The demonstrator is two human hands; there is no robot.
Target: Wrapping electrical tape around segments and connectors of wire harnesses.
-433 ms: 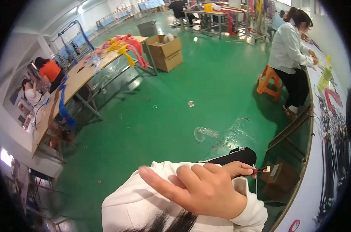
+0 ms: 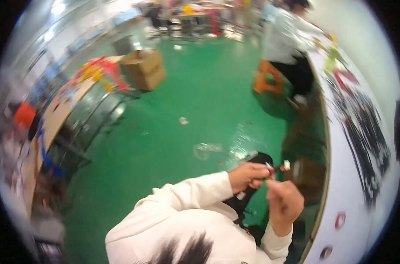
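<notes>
My left hand (image 2: 248, 177) is pinched round a short wire cable whose white plug connector (image 2: 286, 165) points away to the right. Just past its fingertips, a red band (image 2: 272, 170) shows on the dark and red wires. My right hand (image 2: 286, 200) sits close below, its fingers curled and thumb brought in near the left fingertips. Blur hides whether anything thin is between them. The cable is over my dark-trousered leg. A pale end (image 2: 241, 196) hangs below the left hand.
On the white bench (image 2: 341, 193) at right lie bundled black cables (image 2: 360, 145), a red tape roll (image 2: 340, 220) and a smaller roll (image 2: 326, 252). A co-worker (image 2: 286, 37) sits on an orange stool (image 2: 267, 78). Clear plastic (image 2: 204, 151) lies on the floor; a carton (image 2: 145, 70) stands far left.
My right hand has come down from in front of me, its extended finger now curled, to beside the left hand's cable. The view has swung right, so the surroundings sit farther left.
</notes>
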